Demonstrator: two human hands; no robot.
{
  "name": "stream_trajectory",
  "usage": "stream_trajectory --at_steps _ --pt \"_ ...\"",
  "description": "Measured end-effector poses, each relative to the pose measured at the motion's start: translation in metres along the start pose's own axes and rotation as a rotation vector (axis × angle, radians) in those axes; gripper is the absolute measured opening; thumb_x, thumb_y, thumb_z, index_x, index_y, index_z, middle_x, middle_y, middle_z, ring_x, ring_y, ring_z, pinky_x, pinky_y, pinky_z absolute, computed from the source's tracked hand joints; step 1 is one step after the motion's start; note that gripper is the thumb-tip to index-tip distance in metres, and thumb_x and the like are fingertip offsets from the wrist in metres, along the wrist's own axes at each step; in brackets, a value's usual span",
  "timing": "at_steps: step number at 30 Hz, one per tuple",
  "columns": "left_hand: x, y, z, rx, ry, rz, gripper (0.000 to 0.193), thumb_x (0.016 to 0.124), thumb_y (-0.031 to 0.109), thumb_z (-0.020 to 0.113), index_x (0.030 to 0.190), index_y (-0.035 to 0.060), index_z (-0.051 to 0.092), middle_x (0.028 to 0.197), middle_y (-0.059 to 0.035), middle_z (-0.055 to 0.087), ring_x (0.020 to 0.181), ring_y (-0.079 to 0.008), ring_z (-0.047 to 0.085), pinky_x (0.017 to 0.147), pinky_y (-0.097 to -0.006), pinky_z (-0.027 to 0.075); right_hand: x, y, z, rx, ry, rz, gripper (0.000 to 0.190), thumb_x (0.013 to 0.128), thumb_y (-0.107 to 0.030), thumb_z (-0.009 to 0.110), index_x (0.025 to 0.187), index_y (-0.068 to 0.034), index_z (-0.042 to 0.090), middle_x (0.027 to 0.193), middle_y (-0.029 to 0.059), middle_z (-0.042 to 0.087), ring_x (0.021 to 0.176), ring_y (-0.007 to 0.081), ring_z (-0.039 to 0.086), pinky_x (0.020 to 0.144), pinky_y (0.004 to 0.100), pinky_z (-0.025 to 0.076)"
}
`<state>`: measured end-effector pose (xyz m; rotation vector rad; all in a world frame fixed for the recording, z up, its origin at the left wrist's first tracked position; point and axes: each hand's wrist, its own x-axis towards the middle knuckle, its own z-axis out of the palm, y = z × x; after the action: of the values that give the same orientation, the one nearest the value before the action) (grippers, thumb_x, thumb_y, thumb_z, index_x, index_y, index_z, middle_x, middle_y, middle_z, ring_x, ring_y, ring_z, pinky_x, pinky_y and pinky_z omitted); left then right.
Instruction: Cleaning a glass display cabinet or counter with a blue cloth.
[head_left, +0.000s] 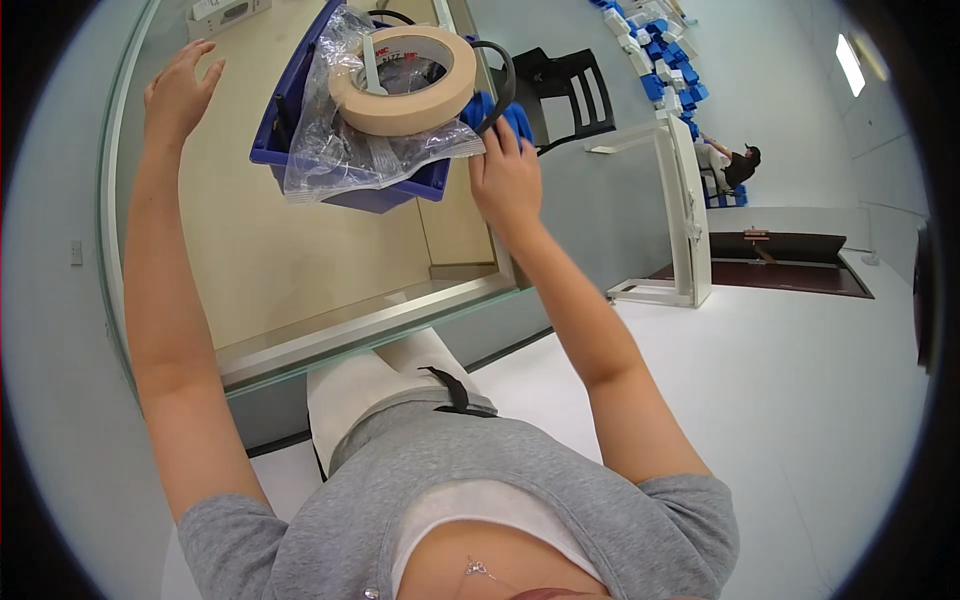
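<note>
My left hand (180, 90) is raised over the left side of the glass-topped table, empty, with the thumb apart from the fingers. A dark blue plastic bin (360, 196) stands before me. Across its top lies a clear plastic bag (322, 161), with a roll of beige 3M masking tape (409, 112) on it. A small whitish strip (373, 66) leans inside the ring. At the bin's right side, my right hand (510, 176) has its fingers on a blurred bright-blue object (517, 120), partly hidden. A black curved cable or handle (510, 71) arches beside it, and the bag's corner touches the fingers.
A white box (225, 16) lies at the table's far left. Beyond the glass table's metal-framed edge (360, 326) stand a black chair (574, 90) and a white frame (686, 217). Blue and white blocks (664, 60) are heaped farther off, near a seated person (731, 166).
</note>
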<state>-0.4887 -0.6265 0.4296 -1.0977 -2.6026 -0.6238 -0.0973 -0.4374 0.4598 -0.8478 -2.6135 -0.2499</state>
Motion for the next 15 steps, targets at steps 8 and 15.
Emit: stream_trajectory --at_steps 8,15 --pt "0.005 0.003 0.007 0.003 -0.006 0.012 0.043 0.091 0.041 0.051 0.126 0.0177 0.056 0.137 0.0013 0.051 0.124 -0.0183 0.048 0.107 -0.044 0.029 -0.118 -0.045 -0.091 0.09 -0.119 -0.172 0.041 0.073 -0.005 0.063 0.114 -0.006 0.062 0.126 0.0111 0.056 0.11 0.038 0.052 0.092 0.0457 0.044" --pt "0.002 0.005 0.013 0.019 -0.022 0.02 0.044 0.091 0.042 0.05 0.127 0.0172 0.056 0.139 0.001 0.049 0.126 -0.018 0.047 0.108 -0.0444 0.028 -0.099 -0.047 -0.137 0.923 -0.413 0.288 0.036 0.078 0.007 0.051 0.111 -0.005 0.062 0.106 0.0094 0.065 0.095 0.0216 0.062 0.087 0.029 0.047"
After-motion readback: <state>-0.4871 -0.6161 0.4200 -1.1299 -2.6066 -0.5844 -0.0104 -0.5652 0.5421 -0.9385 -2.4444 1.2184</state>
